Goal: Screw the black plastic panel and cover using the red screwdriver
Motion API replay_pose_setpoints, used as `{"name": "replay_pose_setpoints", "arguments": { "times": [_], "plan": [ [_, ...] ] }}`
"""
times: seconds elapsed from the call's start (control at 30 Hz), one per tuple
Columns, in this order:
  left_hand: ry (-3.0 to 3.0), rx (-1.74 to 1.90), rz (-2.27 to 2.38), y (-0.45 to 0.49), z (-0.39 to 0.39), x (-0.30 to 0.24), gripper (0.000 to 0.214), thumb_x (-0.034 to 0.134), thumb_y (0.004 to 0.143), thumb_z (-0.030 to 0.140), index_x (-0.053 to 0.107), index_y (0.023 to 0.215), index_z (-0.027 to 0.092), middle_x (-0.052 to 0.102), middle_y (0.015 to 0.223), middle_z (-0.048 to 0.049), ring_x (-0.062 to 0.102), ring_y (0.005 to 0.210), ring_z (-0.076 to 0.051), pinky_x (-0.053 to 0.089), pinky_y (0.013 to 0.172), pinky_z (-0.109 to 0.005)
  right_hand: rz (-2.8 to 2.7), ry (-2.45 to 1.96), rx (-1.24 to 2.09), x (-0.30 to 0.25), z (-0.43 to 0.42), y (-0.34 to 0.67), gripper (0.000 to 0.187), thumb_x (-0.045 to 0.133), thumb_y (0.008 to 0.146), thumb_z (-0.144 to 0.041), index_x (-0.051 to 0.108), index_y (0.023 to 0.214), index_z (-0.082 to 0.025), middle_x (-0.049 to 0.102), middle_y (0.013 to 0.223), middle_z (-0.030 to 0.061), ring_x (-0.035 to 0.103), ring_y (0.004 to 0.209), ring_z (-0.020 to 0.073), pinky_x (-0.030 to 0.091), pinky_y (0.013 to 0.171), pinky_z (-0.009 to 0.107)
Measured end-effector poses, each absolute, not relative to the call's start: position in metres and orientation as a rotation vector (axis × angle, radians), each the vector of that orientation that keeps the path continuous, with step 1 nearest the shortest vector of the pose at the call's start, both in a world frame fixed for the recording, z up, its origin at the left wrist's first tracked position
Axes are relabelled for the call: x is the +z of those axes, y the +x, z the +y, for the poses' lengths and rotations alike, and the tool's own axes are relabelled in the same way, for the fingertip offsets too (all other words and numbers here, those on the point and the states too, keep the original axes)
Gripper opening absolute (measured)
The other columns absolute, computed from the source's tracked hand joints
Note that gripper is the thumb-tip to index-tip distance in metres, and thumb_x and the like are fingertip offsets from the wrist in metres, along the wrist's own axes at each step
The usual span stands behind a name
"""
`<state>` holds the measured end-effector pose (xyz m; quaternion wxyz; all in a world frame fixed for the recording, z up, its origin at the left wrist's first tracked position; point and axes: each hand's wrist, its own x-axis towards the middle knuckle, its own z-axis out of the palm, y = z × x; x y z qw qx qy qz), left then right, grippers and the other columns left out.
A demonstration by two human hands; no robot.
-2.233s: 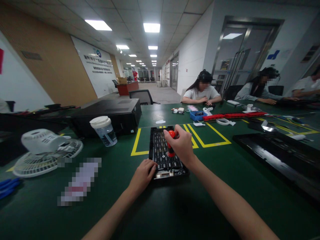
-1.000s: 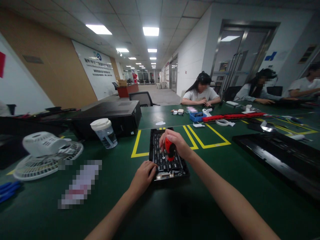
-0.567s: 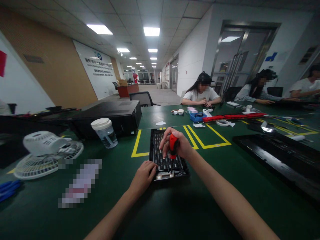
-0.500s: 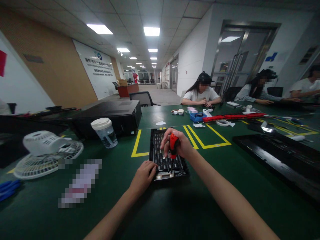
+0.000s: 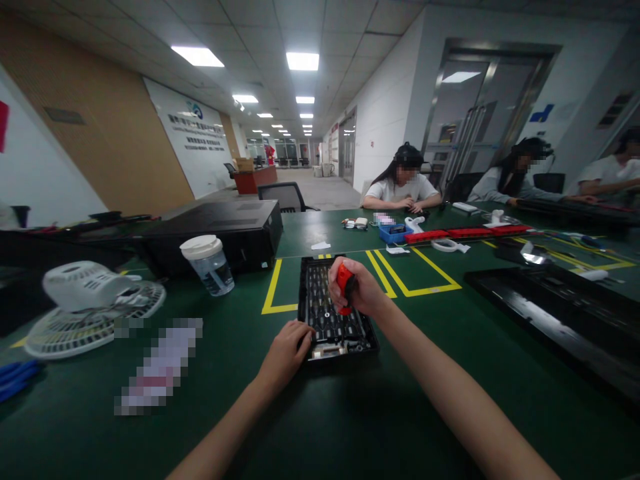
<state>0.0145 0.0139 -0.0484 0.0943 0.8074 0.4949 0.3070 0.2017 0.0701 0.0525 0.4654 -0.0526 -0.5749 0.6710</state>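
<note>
A black tray of screwdriver bits [image 5: 320, 313] lies on the green table in front of me, partly over a yellow taped rectangle [image 5: 273, 290]. My right hand [image 5: 363, 290] is closed round a red screwdriver handle [image 5: 343, 280], held above the tray's right side. My left hand [image 5: 289, 347] rests curled against the tray's near left corner, fingers on its edge. Whether a bit sits in the handle is hidden.
A white fan [image 5: 87, 300] lies at the left, with a lidded plastic cup [image 5: 207, 263] and a black computer case [image 5: 220, 230] behind. A long black panel [image 5: 560, 307] lies at right. Other people sit across the table near a blue box [image 5: 395, 231] and red parts.
My right hand lowered the red handle from upright above the tray, turned it in the fingers, and now grips it closer in the fist. My left hand has stayed on the tray corner.
</note>
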Motion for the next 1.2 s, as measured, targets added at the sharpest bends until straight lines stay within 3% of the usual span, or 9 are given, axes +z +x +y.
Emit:
{"name": "replay_pose_setpoints", "arguments": {
  "times": [1.2],
  "plan": [
    [2.403,0.905,1.458,0.0151,0.0133,-0.0461,0.023,0.038,0.089,0.026,0.06,0.088,0.021,0.064,0.092,-0.004,0.056,0.094,-0.02,0.042,0.089,-0.037,-1.446,-0.191,1.548,0.0557,0.0612,0.1952,0.02,0.044,0.084,-0.033,0.049,0.075,-0.016,0.052,0.056,-0.0037,0.044,0.036,0.0066,0.037,0.036,0.019]
  ]
}}
